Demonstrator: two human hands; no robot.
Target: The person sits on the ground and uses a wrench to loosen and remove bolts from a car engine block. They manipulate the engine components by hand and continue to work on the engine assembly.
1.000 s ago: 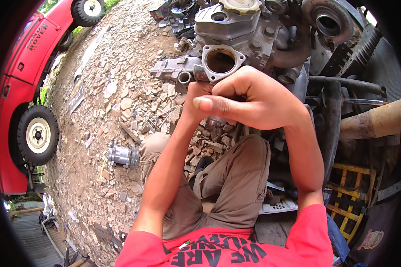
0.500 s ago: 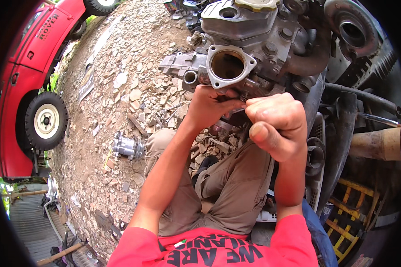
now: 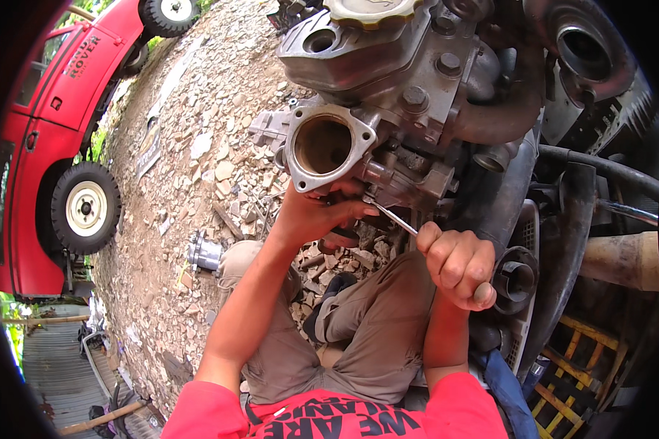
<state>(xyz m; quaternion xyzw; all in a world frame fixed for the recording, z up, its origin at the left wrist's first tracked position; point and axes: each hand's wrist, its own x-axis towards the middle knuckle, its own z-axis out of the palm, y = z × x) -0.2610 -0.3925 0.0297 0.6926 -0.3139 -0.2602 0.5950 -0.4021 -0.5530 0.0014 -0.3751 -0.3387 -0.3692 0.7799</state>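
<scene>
My right hand is wrapped in a fist around a slim silver metal tool. Its shaft runs up and left to the underside of the engine; what its tip meets is too small to make out. My left hand is bent in just below the round, three-eared flange opening, thumb stretched toward the tool's tip. Its other fingers go partly behind the metal, and anything they hold is hidden. A ribbed oil filler cap and large bolts sit on top.
A silver cylindrical part lies on the stony ground by my left knee. Dark pipes, a turbo-like round housing and a yellow crate crowd the right. A red vehicle stands at the left.
My right hand has dropped down and away from the left, and the tool's shaft shows between them. The engine appears lower and closer as the view shifts.
</scene>
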